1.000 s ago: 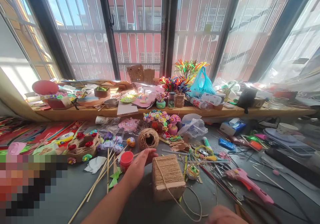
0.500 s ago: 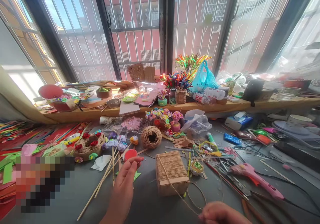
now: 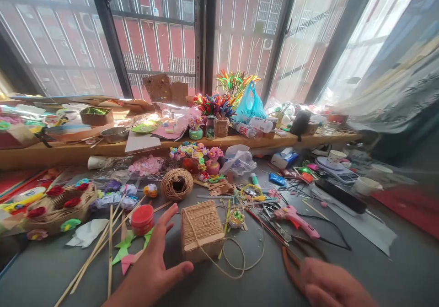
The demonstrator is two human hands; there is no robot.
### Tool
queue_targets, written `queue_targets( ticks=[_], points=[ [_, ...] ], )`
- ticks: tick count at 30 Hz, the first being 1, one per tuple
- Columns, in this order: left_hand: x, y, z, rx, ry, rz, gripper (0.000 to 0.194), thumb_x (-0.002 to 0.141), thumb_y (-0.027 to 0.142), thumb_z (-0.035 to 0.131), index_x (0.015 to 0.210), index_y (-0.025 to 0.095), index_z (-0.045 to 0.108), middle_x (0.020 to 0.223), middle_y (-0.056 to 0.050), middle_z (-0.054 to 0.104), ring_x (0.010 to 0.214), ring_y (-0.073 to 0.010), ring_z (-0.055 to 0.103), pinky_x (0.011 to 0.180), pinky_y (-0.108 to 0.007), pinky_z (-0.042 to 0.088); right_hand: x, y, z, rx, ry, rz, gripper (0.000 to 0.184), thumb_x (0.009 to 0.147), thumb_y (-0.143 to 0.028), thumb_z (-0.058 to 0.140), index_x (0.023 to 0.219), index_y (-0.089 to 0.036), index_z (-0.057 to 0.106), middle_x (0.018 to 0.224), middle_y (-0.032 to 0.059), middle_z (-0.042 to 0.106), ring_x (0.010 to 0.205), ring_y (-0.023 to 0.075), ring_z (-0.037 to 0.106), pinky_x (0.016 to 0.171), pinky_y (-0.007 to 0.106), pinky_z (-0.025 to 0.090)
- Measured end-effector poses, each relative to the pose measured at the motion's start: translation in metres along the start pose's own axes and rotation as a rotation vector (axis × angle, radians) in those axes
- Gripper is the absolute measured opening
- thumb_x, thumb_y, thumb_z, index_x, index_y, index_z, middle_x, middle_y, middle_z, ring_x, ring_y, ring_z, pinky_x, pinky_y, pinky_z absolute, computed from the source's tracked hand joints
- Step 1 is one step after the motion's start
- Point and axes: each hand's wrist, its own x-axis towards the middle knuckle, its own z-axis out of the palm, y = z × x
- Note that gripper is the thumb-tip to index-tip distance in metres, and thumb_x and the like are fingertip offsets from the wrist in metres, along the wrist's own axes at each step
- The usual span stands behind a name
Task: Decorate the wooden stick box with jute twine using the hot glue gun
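Note:
My left hand [image 3: 154,252] is open beside a small cardboard box [image 3: 202,229], thumb and fingers apart around its near left side without clearly touching it. Jute twine covers the top of the box, and a flat wooden stick [image 3: 204,242] lies along its front edge. From the box a loose length of twine [image 3: 236,275] curls over the table to the right. My right hand [image 3: 329,282], slightly blurred, is curled over the brown handles of the scissors [image 3: 290,263] at the lower right. Its fingertips are partly hidden.
Behind the box sits a ball of twine [image 3: 176,183]. Thin wooden sticks [image 3: 92,252], a red tub [image 3: 142,219] and paper stars [image 3: 125,252] lie to the left. A pink glue gun [image 3: 297,220] with a black cord is at the right. A cluttered ledge [image 3: 164,147] runs behind.
My view has swung to the right. My right hand has let go of the twine and moved to the scissors; the twine now lies slack. My left fingers have spread and come nearer the box.

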Motion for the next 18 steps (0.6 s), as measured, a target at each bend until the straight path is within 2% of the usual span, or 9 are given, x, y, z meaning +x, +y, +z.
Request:
queue_targets(
  ticks=[1,2,3,4,5,7,10,13,18],
  points=[
    [0.002,-0.004,0.003,0.007,-0.039,-0.013,0.113,0.069,0.061,0.094,0.164,0.035,0.038,0.173,-0.013,0.037,0.155,-0.0479,0.039,0.128,-0.064,0.033,0.0,0.012,-0.009,-0.096,0.1,0.11,0.036,0.099,-0.053,0.066,0.074,-0.028,0.074,0.078,0.006,0.078,0.07,0.0235,0.077,0.063,0.028,0.063],
    [0.003,-0.007,0.006,0.008,-0.045,-0.025,0.115,0.07,0.061,0.093,0.165,0.034,0.034,0.172,-0.014,0.039,0.154,-0.0479,0.041,0.128,-0.065,0.032,0.002,0.028,-0.017,-0.186,0.232,0.247,0.031,0.095,-0.056,0.068,0.088,-0.027,0.079,0.096,0.0097,0.082,0.085,0.0282,0.08,0.072,0.032,0.064],
    [0.005,-0.008,0.009,0.005,-0.039,-0.038,0.114,0.072,0.062,0.092,0.165,0.034,0.032,0.17,-0.016,0.042,0.153,-0.0473,0.043,0.127,-0.066,0.032,0.006,0.045,-0.024,-0.246,0.373,0.396,0.04,0.091,-0.061,0.068,0.103,-0.025,0.079,0.112,0.0134,0.081,0.094,0.0325,0.08,0.075,0.036,0.065],
    [0.006,-0.008,0.011,-0.001,-0.023,-0.046,0.113,0.074,0.064,0.09,0.165,0.033,0.031,0.167,-0.017,0.045,0.152,-0.0465,0.045,0.127,-0.066,0.033,0.011,0.062,-0.03,-0.281,0.444,0.534,0.052,0.089,-0.065,0.065,0.116,-0.022,0.077,0.122,0.0168,0.079,0.099,0.036,0.079,0.075,0.04,0.065],
    [0.006,-0.008,0.013,-0.007,-0.004,-0.054,0.113,0.074,0.065,0.089,0.165,0.032,0.031,0.165,-0.018,0.047,0.151,-0.0456,0.046,0.126,-0.065,0.034,0.017,0.078,-0.033,-0.296,0.451,0.607,0.061,0.085,-0.064,0.065,0.125,-0.019,0.074,0.129,0.0193,0.077,0.107,0.0388,0.077,0.08,0.043,0.064],
    [0.006,-0.006,0.015,-0.029,-0.005,-0.058,0.113,0.075,0.067,0.088,0.164,0.032,0.029,0.164,-0.018,0.048,0.149,-0.0442,0.049,0.125,-0.063,0.038,0.03,0.103,-0.036,-0.286,0.429,0.647,0.064,0.074,-0.055,0.07,0.125,-0.017,0.072,0.122,0.0195,0.08,0.107,0.0404,0.076,0.083,0.045,0.062],
    [0.003,-0.007,0.013,-0.068,-0.055,-0.046,0.111,0.074,0.067,0.089,0.163,0.037,0.029,0.165,-0.015,0.047,0.147,-0.0424,0.052,0.123,-0.06,0.041,0.042,0.119,-0.035,-0.239,0.384,0.641,0.049,0.066,-0.048,0.072,0.107,-0.022,0.077,0.103,0.0135,0.084,0.095,0.0381,0.077,0.081,0.044,0.059],
    [-0.001,-0.012,0.011,-0.063,-0.076,-0.051,0.108,0.075,0.066,0.089,0.162,0.04,0.031,0.166,-0.013,0.046,0.147,-0.0421,0.052,0.123,-0.059,0.041,0.04,0.115,-0.038,-0.19,0.391,0.651,0.035,0.066,-0.049,0.07,0.091,-0.026,0.076,0.1,0.0119,0.084,0.095,0.0389,0.076,0.081,0.045,0.057],
    [-0.001,-0.015,0.009,-0.084,-0.139,-0.031,0.109,0.078,0.062,0.089,0.164,0.039,0.026,0.167,-0.013,0.045,0.148,-0.0399,0.051,0.125,-0.056,0.041,0.026,0.094,-0.059,-0.053,0.441,0.717,0.038,0.072,-0.052,0.07,0.099,-0.026,0.07,0.099,0.0142,0.082,0.089,0.0381,0.078,0.07,0.044,0.06]
  ],
)
